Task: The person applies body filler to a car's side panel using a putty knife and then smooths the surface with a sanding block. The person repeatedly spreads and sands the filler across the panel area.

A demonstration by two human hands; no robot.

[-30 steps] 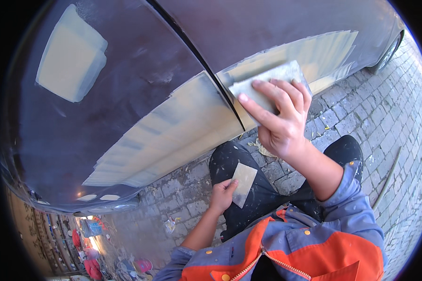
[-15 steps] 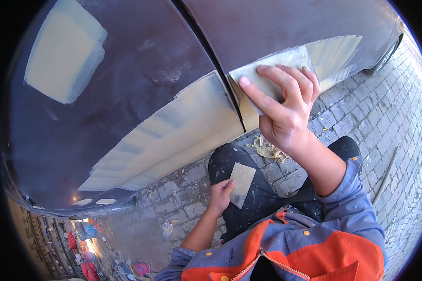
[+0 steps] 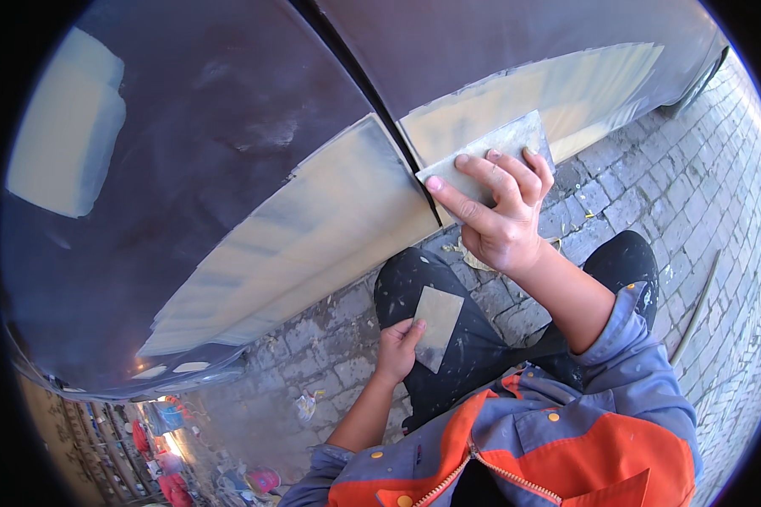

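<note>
Car panel (image 3: 228, 169) far, above our knees. Our right hand (image 3: 499, 211) presses sanding sheet (image 3: 490, 152) flat on panel, right of door seam (image 3: 380, 110). Our left hand (image 3: 397, 346) near, holds scraper (image 3: 438, 325) on left knee (image 3: 423, 279). Paving (image 3: 651, 194) beneath.

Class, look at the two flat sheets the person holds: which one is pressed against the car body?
The grey sheet under the right hand, flat on the pale filler band. The tan sheet, in the left hand, rests on the knee.

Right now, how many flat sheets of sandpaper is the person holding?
2. One sandpaper sheet is pressed by the right hand against the pale filler strip on the car door. The second sheet is in the left hand, resting on the knee.
</note>
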